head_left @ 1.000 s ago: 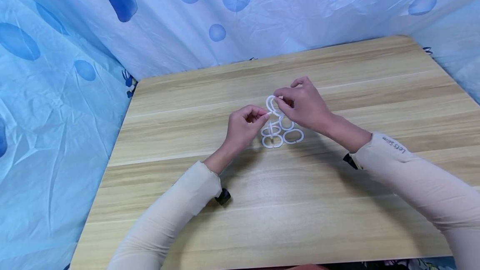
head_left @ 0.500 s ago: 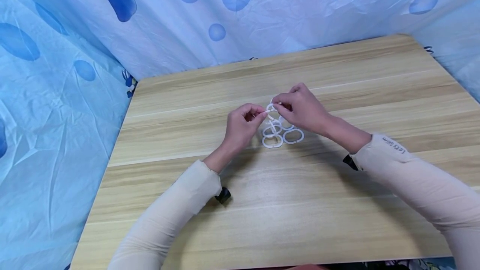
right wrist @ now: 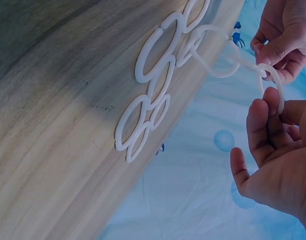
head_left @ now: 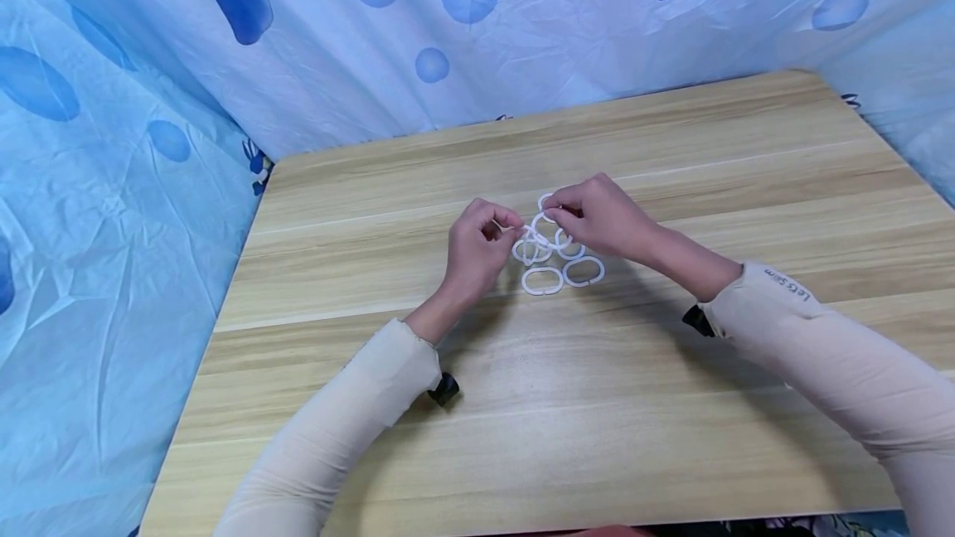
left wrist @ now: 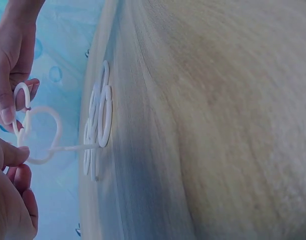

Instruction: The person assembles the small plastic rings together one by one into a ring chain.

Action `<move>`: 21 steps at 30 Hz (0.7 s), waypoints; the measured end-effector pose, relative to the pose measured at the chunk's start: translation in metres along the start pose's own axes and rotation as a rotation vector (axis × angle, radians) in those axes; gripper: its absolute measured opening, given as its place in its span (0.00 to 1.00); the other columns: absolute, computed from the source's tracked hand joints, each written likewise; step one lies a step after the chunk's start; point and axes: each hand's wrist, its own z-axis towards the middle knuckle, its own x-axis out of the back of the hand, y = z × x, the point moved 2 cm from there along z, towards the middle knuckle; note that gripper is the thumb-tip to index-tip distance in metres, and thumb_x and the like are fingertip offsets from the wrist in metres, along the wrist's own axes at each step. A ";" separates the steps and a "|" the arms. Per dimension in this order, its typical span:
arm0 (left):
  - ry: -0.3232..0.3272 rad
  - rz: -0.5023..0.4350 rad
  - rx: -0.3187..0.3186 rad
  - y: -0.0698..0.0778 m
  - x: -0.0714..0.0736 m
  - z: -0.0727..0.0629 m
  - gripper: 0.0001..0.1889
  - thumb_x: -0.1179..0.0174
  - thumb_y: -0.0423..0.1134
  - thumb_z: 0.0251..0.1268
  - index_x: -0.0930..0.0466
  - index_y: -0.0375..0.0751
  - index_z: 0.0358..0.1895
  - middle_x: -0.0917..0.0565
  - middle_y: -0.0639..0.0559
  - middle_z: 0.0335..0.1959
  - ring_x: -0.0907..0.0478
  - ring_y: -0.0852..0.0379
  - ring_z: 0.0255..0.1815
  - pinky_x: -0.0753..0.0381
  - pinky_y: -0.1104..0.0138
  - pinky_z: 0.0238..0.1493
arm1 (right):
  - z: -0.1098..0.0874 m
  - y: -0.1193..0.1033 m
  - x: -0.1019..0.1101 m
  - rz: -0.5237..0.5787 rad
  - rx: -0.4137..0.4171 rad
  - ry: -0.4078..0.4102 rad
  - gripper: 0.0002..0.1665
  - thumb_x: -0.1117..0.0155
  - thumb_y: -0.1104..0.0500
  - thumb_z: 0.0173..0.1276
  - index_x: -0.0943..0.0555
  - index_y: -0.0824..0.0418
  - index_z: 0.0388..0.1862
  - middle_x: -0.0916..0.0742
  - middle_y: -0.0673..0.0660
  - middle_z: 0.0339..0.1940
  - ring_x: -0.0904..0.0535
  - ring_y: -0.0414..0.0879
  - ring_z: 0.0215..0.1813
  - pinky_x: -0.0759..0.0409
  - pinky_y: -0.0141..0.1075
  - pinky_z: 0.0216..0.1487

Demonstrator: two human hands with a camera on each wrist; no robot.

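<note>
In the head view my left hand [head_left: 481,247] and right hand [head_left: 608,214] work close together over the table. Both deal with white oval plastic curtain rings, each with a small gap in its loop. Between thumb and index finger, my right hand pinches one ring [right wrist: 279,82]. My left thumb and fingers pinch a larger-looking ring [left wrist: 60,125] where it meets the right hand's ring. From that ring another ring [left wrist: 78,147] hangs toward the table. The fingertips partly hide the spot where the two held rings meet.
Several more rings lie in a loose cluster under the hands, among them a near left ring [head_left: 542,292] and a near right ring [head_left: 603,270]. They rest on a wood-grain table [head_left: 597,404]. A blue patterned curtain [head_left: 321,65] stands behind and to the left.
My left hand has shifted slightly left, and the right hand has come down a little. The hanging rings have swung left, off the near left ring they overlapped before.
</note>
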 end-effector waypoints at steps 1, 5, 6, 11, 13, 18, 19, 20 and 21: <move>-0.001 0.001 -0.001 0.000 0.000 0.000 0.06 0.34 0.23 0.53 0.17 0.38 0.30 0.23 0.50 0.32 0.29 0.60 0.26 0.30 0.74 0.26 | 0.000 0.000 0.000 0.004 -0.013 -0.001 0.09 0.40 0.67 0.68 0.13 0.66 0.39 0.16 0.52 0.20 0.27 0.40 0.19 0.31 0.28 0.22; -0.015 0.010 0.006 0.000 0.001 -0.001 0.06 0.34 0.24 0.53 0.16 0.38 0.31 0.23 0.50 0.33 0.29 0.59 0.26 0.31 0.74 0.26 | 0.000 0.000 0.000 0.030 -0.064 -0.006 0.09 0.40 0.66 0.68 0.13 0.64 0.40 0.16 0.52 0.21 0.24 0.41 0.20 0.29 0.29 0.22; -0.022 0.016 0.007 0.000 0.001 -0.002 0.06 0.33 0.24 0.53 0.16 0.39 0.31 0.23 0.51 0.33 0.29 0.59 0.26 0.30 0.73 0.26 | 0.000 0.000 0.000 0.037 -0.074 -0.008 0.09 0.40 0.65 0.68 0.13 0.63 0.40 0.15 0.52 0.21 0.24 0.41 0.20 0.28 0.29 0.22; -0.068 0.039 -0.013 0.002 0.000 -0.003 0.07 0.32 0.25 0.54 0.14 0.40 0.32 0.23 0.52 0.34 0.28 0.59 0.26 0.28 0.72 0.29 | -0.001 0.000 0.000 0.073 -0.126 -0.023 0.09 0.41 0.65 0.69 0.14 0.63 0.41 0.15 0.53 0.22 0.22 0.43 0.21 0.27 0.30 0.22; -0.081 0.042 -0.027 0.002 0.000 -0.004 0.07 0.32 0.25 0.54 0.14 0.41 0.32 0.23 0.52 0.35 0.28 0.58 0.26 0.28 0.71 0.30 | -0.001 0.001 -0.001 0.090 -0.150 -0.033 0.09 0.41 0.64 0.70 0.14 0.63 0.42 0.15 0.53 0.22 0.22 0.44 0.21 0.28 0.30 0.21; -0.077 0.046 -0.041 0.002 -0.001 -0.004 0.06 0.33 0.25 0.55 0.14 0.41 0.31 0.22 0.53 0.34 0.28 0.59 0.25 0.27 0.71 0.31 | -0.001 0.001 -0.002 0.134 -0.200 -0.063 0.09 0.41 0.63 0.70 0.14 0.63 0.41 0.16 0.54 0.21 0.23 0.45 0.21 0.29 0.30 0.22; -0.072 0.046 -0.041 0.002 -0.001 -0.003 0.07 0.33 0.25 0.55 0.14 0.41 0.30 0.22 0.53 0.34 0.28 0.59 0.25 0.27 0.71 0.32 | -0.001 0.001 -0.002 0.141 -0.204 -0.069 0.09 0.41 0.63 0.71 0.14 0.63 0.40 0.17 0.54 0.21 0.23 0.45 0.21 0.29 0.30 0.22; -0.066 0.045 -0.042 0.002 -0.001 -0.003 0.07 0.33 0.24 0.55 0.14 0.41 0.30 0.22 0.53 0.34 0.28 0.59 0.25 0.26 0.71 0.32 | -0.001 0.001 -0.002 0.151 -0.207 -0.075 0.09 0.41 0.63 0.71 0.14 0.62 0.40 0.17 0.54 0.20 0.23 0.45 0.21 0.28 0.30 0.23; -0.061 0.045 -0.044 0.002 -0.002 -0.003 0.07 0.33 0.24 0.55 0.14 0.41 0.30 0.21 0.53 0.34 0.28 0.59 0.25 0.26 0.71 0.33 | -0.001 0.001 -0.002 0.160 -0.209 -0.080 0.09 0.41 0.63 0.71 0.14 0.62 0.39 0.17 0.55 0.20 0.24 0.45 0.22 0.27 0.31 0.23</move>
